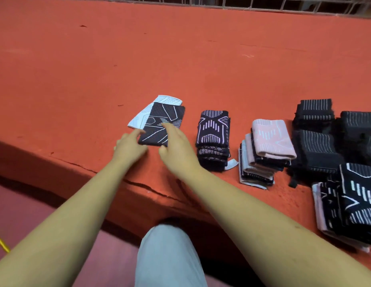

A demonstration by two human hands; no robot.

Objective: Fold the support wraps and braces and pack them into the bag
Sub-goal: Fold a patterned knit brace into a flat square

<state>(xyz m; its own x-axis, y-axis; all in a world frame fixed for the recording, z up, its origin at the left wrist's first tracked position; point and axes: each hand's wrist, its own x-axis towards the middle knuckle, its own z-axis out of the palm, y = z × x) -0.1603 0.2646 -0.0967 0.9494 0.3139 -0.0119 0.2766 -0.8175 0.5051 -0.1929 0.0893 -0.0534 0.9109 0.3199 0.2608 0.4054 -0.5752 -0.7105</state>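
Orange felt covers the bench point(180, 59), and both hands are in on the one piece near its front edge. It's a black knit brace point(166, 112) with a white line pattern, folded flat and lying skewed on top of a white brace point(139, 119) that peeks out at ten o'clock of it. The left hand point(128, 145) comes in at seven o'clock, fingers loose and extended, tips touching the brace's left edge, nothing gripped. The right hand point(176, 146) is at five o'clock, fingers straight and laid on the cloth, resting rather than pinching.

Off at three o'clock sit the folded piles: a black-and-lilac stack point(213, 139), a pink-topped stack point(271, 141), then dark striped wraps point(317, 131). No bag in view.

How will this one handle? Light, soft and stretchy by the look of it, limp enough to flop open if lifted by one corner. Best bet: thumb under the folded edge, fingers on top, both layers pinched together, carried flat.
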